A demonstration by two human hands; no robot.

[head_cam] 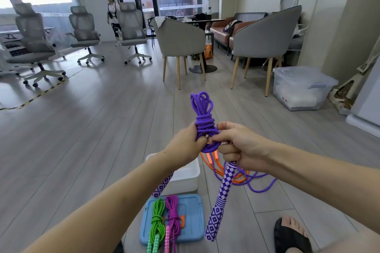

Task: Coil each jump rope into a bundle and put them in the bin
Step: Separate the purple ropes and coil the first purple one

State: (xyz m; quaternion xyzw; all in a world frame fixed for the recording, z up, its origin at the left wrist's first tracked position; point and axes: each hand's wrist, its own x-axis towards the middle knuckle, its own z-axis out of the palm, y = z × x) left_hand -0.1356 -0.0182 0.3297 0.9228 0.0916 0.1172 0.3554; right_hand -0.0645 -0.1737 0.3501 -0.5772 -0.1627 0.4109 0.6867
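Note:
A purple jump rope (202,117) stands coiled into an upright bundle with wraps around its middle. My left hand (188,146) grips the bundle's lower part. My right hand (239,146) pinches the rope's end beside the wraps. Its two purple-and-white patterned handles (221,201) hang down below my hands. A white bin (185,174) sits on the floor under my left forearm. On a blue lid (191,220) lie a green bundled rope (157,222) and a magenta bundled rope (172,213). An orange rope (211,162) and a loose purple rope (261,183) lie tangled on the floor.
A clear lidded storage box (300,88) stands at the right by the wall. Grey armchairs (181,35) and office chairs (30,33) fill the back of the room, where a person (113,16) stands. My sandalled foot (292,234) is at the lower right on wooden flooring.

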